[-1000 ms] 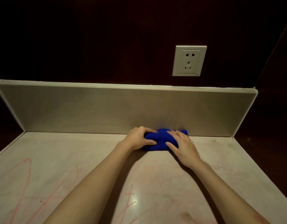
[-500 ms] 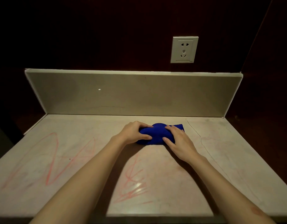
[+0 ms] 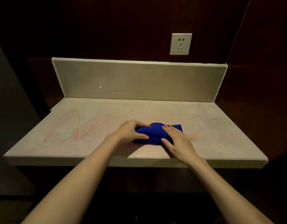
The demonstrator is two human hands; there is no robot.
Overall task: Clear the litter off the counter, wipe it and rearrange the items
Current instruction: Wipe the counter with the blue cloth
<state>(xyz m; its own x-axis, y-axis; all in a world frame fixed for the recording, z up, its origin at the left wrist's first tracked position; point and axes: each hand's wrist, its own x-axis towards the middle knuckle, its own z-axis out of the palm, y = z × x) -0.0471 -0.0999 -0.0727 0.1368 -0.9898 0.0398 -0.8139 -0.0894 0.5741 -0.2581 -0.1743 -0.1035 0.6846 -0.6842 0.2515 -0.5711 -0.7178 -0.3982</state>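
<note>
A bunched blue cloth [image 3: 155,133] lies on the pale stone counter [image 3: 220,135], a little right of its middle and near the front edge. My left hand [image 3: 131,130] grips the cloth's left end, fingers curled over the top and thumb along its near side. My right hand [image 3: 176,139] lies flat on the cloth's right part, fingers straight and pressing down. Red crayon-like scribbles [image 3: 78,126] mark the counter's left half, and fainter red traces show just in front of the cloth.
A low stone backsplash [image 3: 139,81] runs along the back and turns up at the left edge. A white wall socket [image 3: 180,44] sits on the dark wooden wall above it. A thin crack [image 3: 199,122] crosses the counter's right side. Dark panels flank both sides.
Both hands have dragged the blue cloth from against the backsplash toward the front edge. The view has pulled back, so the counter's front edge now shows.
</note>
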